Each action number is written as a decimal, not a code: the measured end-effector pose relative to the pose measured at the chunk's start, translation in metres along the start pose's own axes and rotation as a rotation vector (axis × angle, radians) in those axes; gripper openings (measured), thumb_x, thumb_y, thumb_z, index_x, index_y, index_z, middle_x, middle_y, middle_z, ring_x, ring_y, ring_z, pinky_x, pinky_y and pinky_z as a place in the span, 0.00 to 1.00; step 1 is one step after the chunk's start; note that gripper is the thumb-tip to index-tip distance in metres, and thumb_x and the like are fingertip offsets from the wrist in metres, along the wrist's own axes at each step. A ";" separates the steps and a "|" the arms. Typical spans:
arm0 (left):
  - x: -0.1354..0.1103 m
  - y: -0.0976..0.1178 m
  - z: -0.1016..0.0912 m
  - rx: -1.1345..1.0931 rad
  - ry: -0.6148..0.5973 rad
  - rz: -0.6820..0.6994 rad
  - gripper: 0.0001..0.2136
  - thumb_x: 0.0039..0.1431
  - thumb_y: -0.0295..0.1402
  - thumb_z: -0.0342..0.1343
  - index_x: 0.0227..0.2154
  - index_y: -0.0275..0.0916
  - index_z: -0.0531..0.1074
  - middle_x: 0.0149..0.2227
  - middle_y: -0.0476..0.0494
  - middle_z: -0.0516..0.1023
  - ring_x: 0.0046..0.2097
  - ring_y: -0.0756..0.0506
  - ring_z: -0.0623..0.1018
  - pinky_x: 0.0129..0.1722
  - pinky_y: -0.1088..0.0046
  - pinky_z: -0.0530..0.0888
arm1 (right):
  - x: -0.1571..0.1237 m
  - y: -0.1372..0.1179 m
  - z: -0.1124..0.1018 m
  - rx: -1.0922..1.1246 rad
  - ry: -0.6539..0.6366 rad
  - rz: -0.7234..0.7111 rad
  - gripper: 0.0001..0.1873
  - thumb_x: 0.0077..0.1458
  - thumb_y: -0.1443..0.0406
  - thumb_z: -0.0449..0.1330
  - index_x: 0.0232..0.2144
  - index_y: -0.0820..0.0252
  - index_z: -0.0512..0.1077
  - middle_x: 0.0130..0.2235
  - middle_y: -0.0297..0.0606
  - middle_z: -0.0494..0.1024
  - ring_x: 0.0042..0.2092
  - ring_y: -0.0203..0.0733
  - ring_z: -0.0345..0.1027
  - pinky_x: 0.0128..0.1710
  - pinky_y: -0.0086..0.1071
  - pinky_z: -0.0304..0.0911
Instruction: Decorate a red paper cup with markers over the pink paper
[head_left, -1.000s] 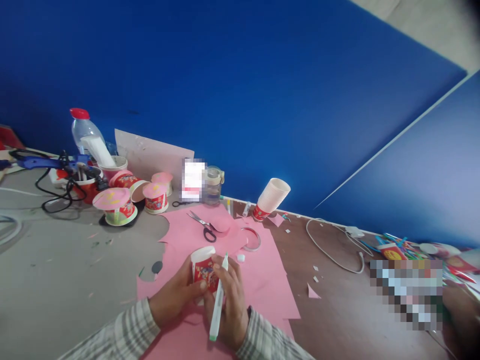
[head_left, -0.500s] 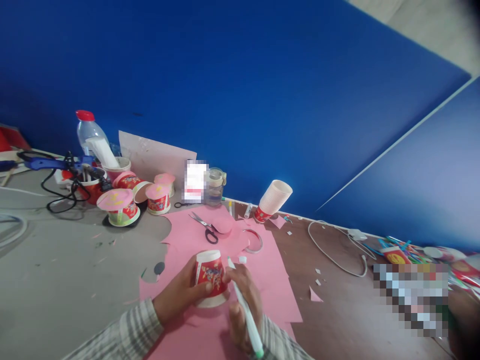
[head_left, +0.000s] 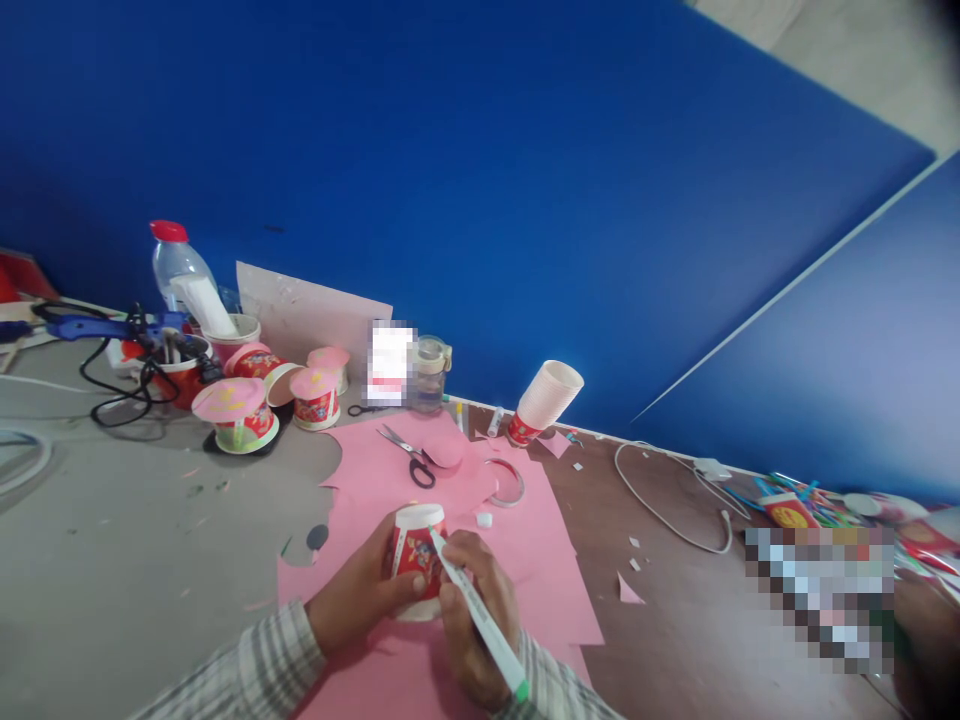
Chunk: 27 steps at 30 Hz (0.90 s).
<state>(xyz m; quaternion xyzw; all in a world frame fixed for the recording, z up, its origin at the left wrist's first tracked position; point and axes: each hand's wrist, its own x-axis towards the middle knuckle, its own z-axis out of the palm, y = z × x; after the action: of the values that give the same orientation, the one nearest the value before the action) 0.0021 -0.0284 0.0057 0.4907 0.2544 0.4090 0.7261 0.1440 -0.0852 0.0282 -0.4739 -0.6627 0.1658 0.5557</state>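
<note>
Upside down over pink paper, a red-and-white paper cup is gripped by my left hand, its thumb across the printed side. Between the fingers of my right hand is a white marker with a green end. The marker's green tip is at the upper part of the cup; whether it touches I cannot tell. Just beyond the hands lie a small white cap, a roll of tape and scissors with black handles.
Decorated cups with pink tops stand at the left, near a bottle with a red lid and a blue glue gun. A stack of paper cups leans near the blue partition. A white cable lies right.
My right hand has brought the marker left and turned it, so its tip has moved from beside the cup to the cup's upper part. My left hand keeps its hold.
</note>
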 end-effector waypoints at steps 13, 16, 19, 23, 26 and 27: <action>-0.003 0.005 0.006 -0.179 0.034 -0.078 0.23 0.40 0.24 0.60 0.43 0.41 0.70 0.32 0.39 0.78 0.34 0.35 0.73 0.31 0.59 0.70 | -0.015 -0.004 0.018 0.075 0.095 -0.096 0.12 0.51 0.59 0.54 0.39 0.35 0.66 0.27 0.32 0.78 0.35 0.55 0.75 0.41 0.48 0.71; -0.002 -0.001 0.004 -0.139 0.103 -0.111 0.24 0.34 0.21 0.63 0.40 0.41 0.72 0.27 0.42 0.78 0.30 0.37 0.73 0.26 0.62 0.70 | -0.016 -0.011 0.020 0.118 0.095 -0.086 0.10 0.53 0.53 0.51 0.38 0.36 0.68 0.25 0.31 0.78 0.31 0.53 0.76 0.43 0.49 0.70; -0.001 0.000 0.003 -0.253 0.117 -0.130 0.21 0.35 0.22 0.62 0.38 0.38 0.73 0.27 0.41 0.78 0.30 0.37 0.73 0.26 0.62 0.70 | -0.013 -0.012 0.017 0.123 0.151 -0.115 0.12 0.54 0.52 0.51 0.38 0.43 0.69 0.25 0.32 0.78 0.28 0.51 0.75 0.46 0.54 0.66; -0.001 0.010 0.004 -0.435 0.106 -0.107 0.21 0.35 0.23 0.61 0.39 0.36 0.72 0.30 0.38 0.78 0.34 0.34 0.73 0.32 0.58 0.70 | -0.010 -0.008 0.014 0.122 0.182 -0.128 0.13 0.56 0.55 0.52 0.38 0.53 0.70 0.29 0.38 0.77 0.33 0.52 0.74 0.45 0.54 0.65; -0.002 0.012 0.007 -0.413 0.090 -0.161 0.19 0.35 0.23 0.61 0.36 0.35 0.73 0.29 0.38 0.78 0.31 0.36 0.73 0.30 0.60 0.70 | -0.011 -0.009 0.017 0.162 0.153 -0.143 0.13 0.56 0.54 0.52 0.38 0.53 0.70 0.27 0.36 0.76 0.34 0.52 0.75 0.44 0.51 0.67; -0.002 0.011 0.008 -0.380 0.093 -0.185 0.18 0.35 0.22 0.62 0.35 0.35 0.73 0.27 0.39 0.77 0.30 0.37 0.73 0.29 0.61 0.70 | -0.012 -0.010 0.019 0.178 0.137 -0.147 0.13 0.56 0.54 0.51 0.37 0.52 0.70 0.26 0.35 0.76 0.33 0.51 0.75 0.44 0.51 0.68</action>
<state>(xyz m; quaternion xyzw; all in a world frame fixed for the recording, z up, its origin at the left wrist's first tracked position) 0.0032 -0.0320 0.0187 0.3001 0.2498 0.4035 0.8275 0.1215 -0.0943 0.0222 -0.3829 -0.6388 0.1502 0.6502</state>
